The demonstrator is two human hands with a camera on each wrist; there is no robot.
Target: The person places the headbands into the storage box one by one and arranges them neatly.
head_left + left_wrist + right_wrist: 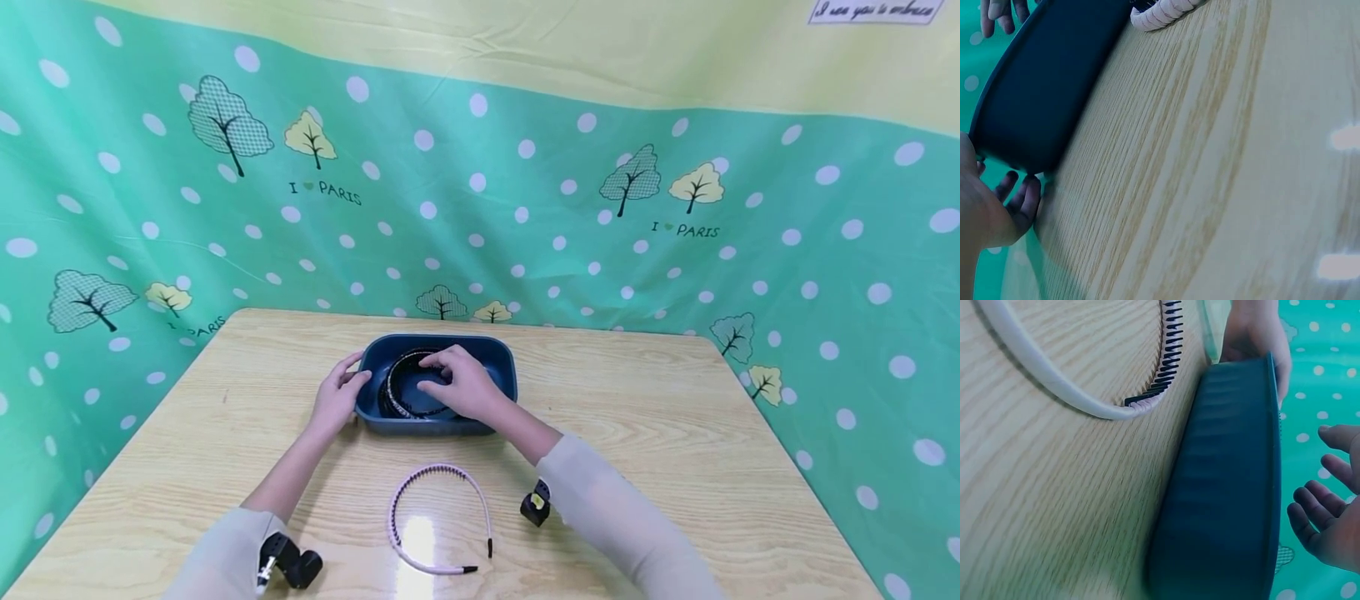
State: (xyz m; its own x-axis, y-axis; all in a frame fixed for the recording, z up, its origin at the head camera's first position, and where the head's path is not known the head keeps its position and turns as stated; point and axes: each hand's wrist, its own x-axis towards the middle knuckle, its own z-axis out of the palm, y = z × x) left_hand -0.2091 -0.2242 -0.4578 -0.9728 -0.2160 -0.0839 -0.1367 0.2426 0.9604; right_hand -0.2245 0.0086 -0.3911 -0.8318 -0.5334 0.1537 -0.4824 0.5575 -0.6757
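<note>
A dark blue rectangular bin [442, 427] stands on the table with several headbands [395, 392] inside, one black with a shiny band. My left hand [341, 393] grips the bin's left end, thumb by the rim and fingers around the outside; the left wrist view shows those fingertips [1030, 197] at its lower corner. Over the bin's opening hovers my right hand [467, 385], its fingers spread and relaxed with nothing between them, as the right wrist view also shows. In front of the bin lies a pale pink headband [396, 508] with dark comb teeth along its inside.
The wooden table [645, 417] reaches out on both sides of the bin. Behind and beside it hangs a green curtain [525, 225] with white dots and trees. A black wrist camera [302, 567] is strapped to the left forearm, another [536, 504] to the right.
</note>
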